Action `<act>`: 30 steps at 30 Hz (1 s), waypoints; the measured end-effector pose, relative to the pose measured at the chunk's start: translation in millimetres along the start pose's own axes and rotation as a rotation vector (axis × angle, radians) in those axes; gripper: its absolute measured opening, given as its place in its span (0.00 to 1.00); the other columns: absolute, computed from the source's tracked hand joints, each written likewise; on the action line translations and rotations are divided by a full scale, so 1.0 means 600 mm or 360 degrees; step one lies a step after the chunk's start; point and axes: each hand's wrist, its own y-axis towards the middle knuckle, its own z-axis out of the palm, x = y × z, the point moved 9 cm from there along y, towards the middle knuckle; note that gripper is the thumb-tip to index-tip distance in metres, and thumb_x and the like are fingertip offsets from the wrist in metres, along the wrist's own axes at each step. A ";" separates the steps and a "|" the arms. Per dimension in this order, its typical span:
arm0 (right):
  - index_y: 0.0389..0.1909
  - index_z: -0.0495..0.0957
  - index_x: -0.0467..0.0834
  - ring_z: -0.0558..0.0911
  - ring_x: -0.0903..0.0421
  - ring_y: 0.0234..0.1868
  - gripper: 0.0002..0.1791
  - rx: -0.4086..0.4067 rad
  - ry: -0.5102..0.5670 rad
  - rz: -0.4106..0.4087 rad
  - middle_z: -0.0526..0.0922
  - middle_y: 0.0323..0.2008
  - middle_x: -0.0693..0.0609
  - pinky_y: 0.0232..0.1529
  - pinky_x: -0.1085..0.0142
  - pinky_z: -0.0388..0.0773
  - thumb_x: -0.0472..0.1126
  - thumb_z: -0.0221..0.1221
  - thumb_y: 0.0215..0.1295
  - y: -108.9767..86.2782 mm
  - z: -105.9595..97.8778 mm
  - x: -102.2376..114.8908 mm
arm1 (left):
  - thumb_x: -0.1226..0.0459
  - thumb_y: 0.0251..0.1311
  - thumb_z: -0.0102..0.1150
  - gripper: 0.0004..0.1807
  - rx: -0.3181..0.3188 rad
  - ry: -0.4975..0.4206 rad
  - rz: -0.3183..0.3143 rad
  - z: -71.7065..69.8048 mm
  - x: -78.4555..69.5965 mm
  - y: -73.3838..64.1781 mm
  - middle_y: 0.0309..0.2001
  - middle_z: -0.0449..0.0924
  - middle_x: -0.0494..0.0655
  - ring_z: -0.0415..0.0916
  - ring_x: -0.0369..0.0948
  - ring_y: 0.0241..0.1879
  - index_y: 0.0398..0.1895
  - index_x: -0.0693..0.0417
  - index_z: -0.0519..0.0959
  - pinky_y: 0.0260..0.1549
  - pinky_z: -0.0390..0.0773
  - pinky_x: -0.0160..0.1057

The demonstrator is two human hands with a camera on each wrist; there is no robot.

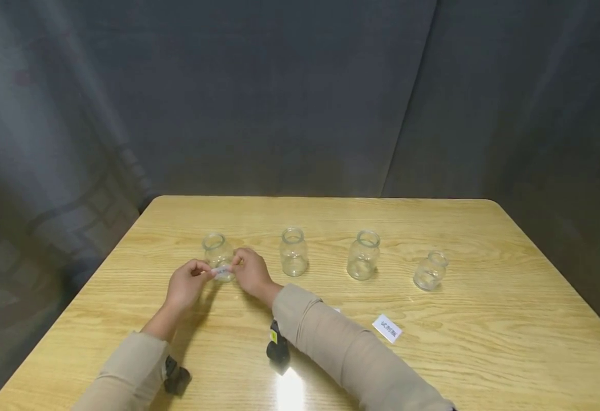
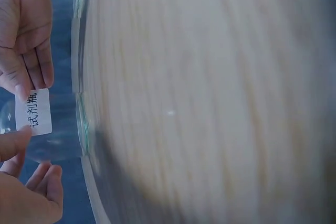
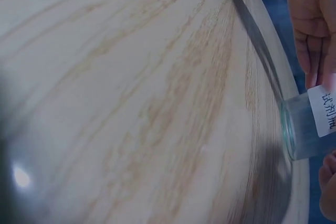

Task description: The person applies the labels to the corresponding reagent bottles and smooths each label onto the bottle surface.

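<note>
A small white paper label [image 2: 41, 116] with dark handwritten characters stretches between the two hands, in front of the leftmost glass jar [image 1: 214, 251]. My left hand [image 1: 186, 285] pinches its left end between thumb and fingers. At the other end my right hand [image 1: 252, 273] pinches the label with its thumb and fingertips. In the right wrist view the label overlaps the clear wall of the jar [image 3: 299, 136], which stands upright on the table. Both hands are close beside that jar, one on either side.
To the right stand two more open glass jars [image 1: 294, 257] [image 1: 363, 260] and a smaller glass jar [image 1: 430, 272]. Another written label [image 1: 387, 328] lies on the wooden table [image 1: 484, 342], beyond the right sleeve [image 1: 351, 348]. A dark curtain [image 1: 258, 103] hangs behind.
</note>
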 end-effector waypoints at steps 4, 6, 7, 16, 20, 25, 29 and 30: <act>0.18 0.68 0.41 0.69 0.48 0.53 0.09 -0.0011 0.0016 0.0001 0.73 0.48 0.45 0.53 0.61 0.64 0.31 0.59 0.50 0.001 -0.001 -0.001 | 0.64 0.55 0.53 0.11 -0.0027 0.0004 0.0007 -0.001 0.000 0.000 0.48 0.68 0.60 0.64 0.49 0.45 0.33 0.66 0.71 0.35 0.65 0.38; 0.18 0.69 0.41 0.69 0.48 0.52 0.09 -0.0029 0.0004 -0.0002 0.74 0.47 0.46 0.52 0.63 0.65 0.31 0.59 0.49 0.001 -0.002 -0.001 | 0.64 0.55 0.53 0.11 -0.0027 0.0005 0.0009 0.000 0.000 -0.001 0.48 0.69 0.60 0.64 0.49 0.45 0.33 0.66 0.71 0.36 0.66 0.40; 0.18 0.69 0.40 0.70 0.48 0.51 0.09 -0.0040 -0.0003 -0.0001 0.74 0.46 0.46 0.52 0.63 0.65 0.31 0.60 0.49 0.001 -0.004 -0.001 | 0.64 0.56 0.53 0.11 -0.0026 0.0003 0.0007 0.000 0.000 0.000 0.48 0.69 0.60 0.64 0.50 0.46 0.33 0.66 0.71 0.37 0.67 0.41; 0.19 0.73 0.39 0.76 0.51 0.43 0.06 -0.0137 -0.0015 -0.0017 0.79 0.39 0.46 0.43 0.68 0.72 0.31 0.61 0.46 0.005 -0.017 -0.003 | 0.66 0.53 0.55 0.09 -0.0023 0.0009 0.0034 0.001 -0.002 0.014 0.50 0.69 0.62 0.63 0.56 0.52 0.30 0.66 0.73 0.48 0.65 0.49; 0.23 0.71 0.40 0.77 0.54 0.38 0.07 -0.0115 -0.0056 -0.0021 0.79 0.35 0.47 0.36 0.72 0.73 0.32 0.62 0.46 0.008 -0.019 -0.007 | 0.66 0.51 0.57 0.09 -0.0003 0.0048 0.0046 -0.002 -0.002 0.020 0.47 0.71 0.61 0.68 0.53 0.46 0.30 0.66 0.72 0.41 0.70 0.43; 0.42 0.70 0.39 0.76 0.55 0.41 0.20 -0.0017 -0.0084 0.0018 0.78 0.38 0.47 0.40 0.70 0.72 0.36 0.63 0.46 0.012 -0.015 -0.012 | 0.66 0.49 0.60 0.16 0.0063 0.0070 0.0143 -0.006 -0.006 0.030 0.41 0.74 0.59 0.72 0.48 0.39 0.37 0.66 0.68 0.32 0.74 0.35; 0.55 0.65 0.41 0.75 0.54 0.45 0.30 0.0070 -0.0122 0.0001 0.77 0.44 0.46 0.44 0.69 0.71 0.38 0.61 0.48 0.014 -0.010 -0.011 | 0.66 0.49 0.59 0.26 0.0155 0.0083 0.0242 -0.002 -0.007 0.037 0.43 0.73 0.62 0.72 0.51 0.42 0.52 0.67 0.64 0.37 0.74 0.40; 0.56 0.64 0.42 0.75 0.54 0.45 0.31 0.0089 -0.0142 -0.0016 0.76 0.44 0.46 0.44 0.69 0.71 0.39 0.61 0.49 0.015 -0.009 -0.010 | 0.65 0.50 0.59 0.28 0.0169 0.0086 0.0255 -0.002 -0.006 0.038 0.44 0.72 0.62 0.71 0.52 0.43 0.53 0.67 0.64 0.38 0.74 0.41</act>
